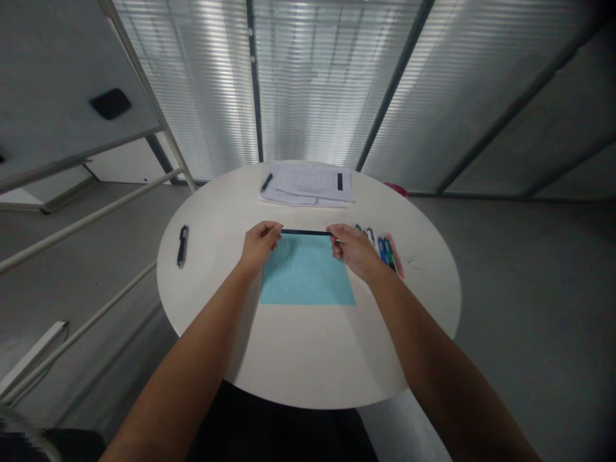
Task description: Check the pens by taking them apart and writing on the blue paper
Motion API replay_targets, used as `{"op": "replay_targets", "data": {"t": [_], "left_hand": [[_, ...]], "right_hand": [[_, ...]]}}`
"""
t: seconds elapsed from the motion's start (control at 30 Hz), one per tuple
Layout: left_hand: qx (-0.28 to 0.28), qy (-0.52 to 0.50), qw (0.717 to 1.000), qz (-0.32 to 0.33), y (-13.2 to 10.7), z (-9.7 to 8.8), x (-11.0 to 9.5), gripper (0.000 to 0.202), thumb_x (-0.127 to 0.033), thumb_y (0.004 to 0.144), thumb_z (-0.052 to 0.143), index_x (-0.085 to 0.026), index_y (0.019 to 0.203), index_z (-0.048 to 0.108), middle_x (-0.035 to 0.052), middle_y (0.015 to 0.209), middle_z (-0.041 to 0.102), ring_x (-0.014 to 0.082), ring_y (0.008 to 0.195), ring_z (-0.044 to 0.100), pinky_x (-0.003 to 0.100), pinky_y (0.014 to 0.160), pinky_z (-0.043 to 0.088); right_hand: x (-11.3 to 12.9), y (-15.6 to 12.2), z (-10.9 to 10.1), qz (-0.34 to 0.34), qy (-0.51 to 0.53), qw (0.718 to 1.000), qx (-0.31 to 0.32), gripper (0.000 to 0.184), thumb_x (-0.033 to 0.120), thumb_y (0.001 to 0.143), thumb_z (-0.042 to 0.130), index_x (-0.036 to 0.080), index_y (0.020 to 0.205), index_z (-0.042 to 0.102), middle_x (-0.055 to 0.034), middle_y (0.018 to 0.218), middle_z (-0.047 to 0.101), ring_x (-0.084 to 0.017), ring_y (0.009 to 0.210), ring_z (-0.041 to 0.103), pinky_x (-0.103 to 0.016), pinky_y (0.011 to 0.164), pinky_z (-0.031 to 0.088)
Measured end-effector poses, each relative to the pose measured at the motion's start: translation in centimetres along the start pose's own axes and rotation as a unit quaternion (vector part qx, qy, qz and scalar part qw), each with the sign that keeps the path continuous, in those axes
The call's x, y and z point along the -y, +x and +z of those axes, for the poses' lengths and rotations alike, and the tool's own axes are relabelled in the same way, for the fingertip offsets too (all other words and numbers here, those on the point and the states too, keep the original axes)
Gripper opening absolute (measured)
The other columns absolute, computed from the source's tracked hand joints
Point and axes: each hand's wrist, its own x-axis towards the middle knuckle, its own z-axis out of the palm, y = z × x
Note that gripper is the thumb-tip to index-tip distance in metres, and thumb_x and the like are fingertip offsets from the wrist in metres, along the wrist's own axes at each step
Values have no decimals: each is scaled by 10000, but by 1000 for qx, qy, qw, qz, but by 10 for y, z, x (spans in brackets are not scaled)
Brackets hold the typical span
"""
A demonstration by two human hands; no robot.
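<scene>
A thin black strip (306, 232) runs level between my two hands, along the far edge of a light blue sheet (308, 276). My left hand (261, 245) pinches the strip's left end between thumb and fingers. At the right end, my right hand (353, 247) grips it the same way, its other fingers curled under. Whether the strip is raised off the sheet or touching it, I cannot tell. The blue sheet lies flat on the white round table (308, 359), faintly creased, its upper corners partly hidden by my hands.
Right of my right hand lie several markers (389, 252) and a pink strip-like item (396, 255). A stack of printed papers (308, 183) with a dark pen (266, 182) sits at the table's far side. Another black pen (181, 246) lies near the left edge. Metal rails (91, 221) stand left.
</scene>
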Motion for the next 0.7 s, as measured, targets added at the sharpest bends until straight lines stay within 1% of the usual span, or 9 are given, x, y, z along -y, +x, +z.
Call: {"op": "replay_targets", "data": {"t": [0.17, 0.27, 0.43, 0.53, 0.7], "left_hand": [[3, -6, 1000, -12, 0, 0, -2, 254, -387, 729, 677, -154, 827, 650, -8, 639, 580, 71, 491, 450, 218, 472, 338], [11, -11, 1000, -15, 0, 0, -3, 243, -355, 712, 682, -153, 843, 651, 0, 668, 598, 70, 499, 454, 218, 474, 343], [18, -8, 1000, -25, 1, -1, -1, 210, -295, 689, 684, -156, 845, 659, 5, 682, 608, 74, 507, 460, 220, 474, 344], [24, -4, 999, -21, 1, -1, 0, 196, -296, 697, 682, -156, 833, 664, 9, 685, 608, 75, 510, 457, 222, 473, 344], [17, -9, 1000, -15, 0, -1, -1, 212, -355, 734, 674, -154, 795, 648, -6, 646, 568, 70, 496, 443, 223, 465, 331]], "right_hand": [[-2, 2, -1, -4, 1, 1000, -6, 377, 434, 615, 776, 207, 860, 598, 52, 703, 537, -41, 474, 413, -207, 440, 293], [-1, 2, -2, 1, 11, 1000, -2, 387, 455, 626, 765, 209, 873, 597, 45, 707, 554, -44, 472, 412, -210, 441, 291], [-1, 3, -2, 16, 18, 1000, 20, 364, 487, 682, 731, 194, 862, 613, 62, 551, 478, -51, 440, 376, -203, 439, 275], [-2, 3, -2, 7, 30, 999, 21, 336, 457, 695, 730, 180, 849, 620, 62, 522, 467, -50, 439, 377, -193, 440, 266], [0, 0, 0, 5, 27, 999, 24, 321, 419, 681, 744, 175, 852, 624, 59, 558, 496, -45, 437, 390, -198, 443, 277]]}}
